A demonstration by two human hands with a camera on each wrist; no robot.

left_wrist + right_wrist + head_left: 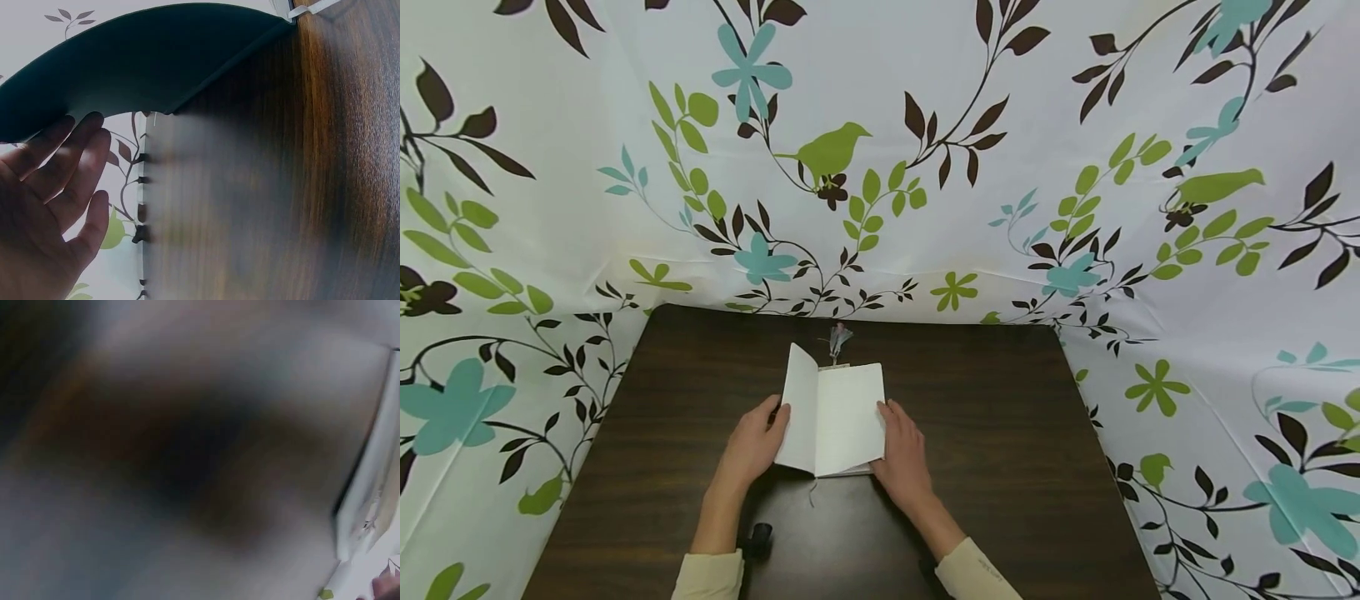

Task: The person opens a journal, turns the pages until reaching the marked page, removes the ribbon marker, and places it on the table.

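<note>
An open notebook with blank white pages is held over the dark table by both hands. My left hand grips its left side, thumb on the page edge; in the left wrist view the fingers lie against the dark green cover, which bends in a curve. On the other side, my right hand holds the right edge, thumb near the lower corner. A tassel sticks out above the top edge, and a thin ribbon hangs below the spine. The right wrist view is mostly blurred, with the page block at its right.
The dark wood table extends around the notebook on all sides. Fabric printed with leaves, flowers and birds hangs behind and at both sides of it. A small black device sits by the left wrist.
</note>
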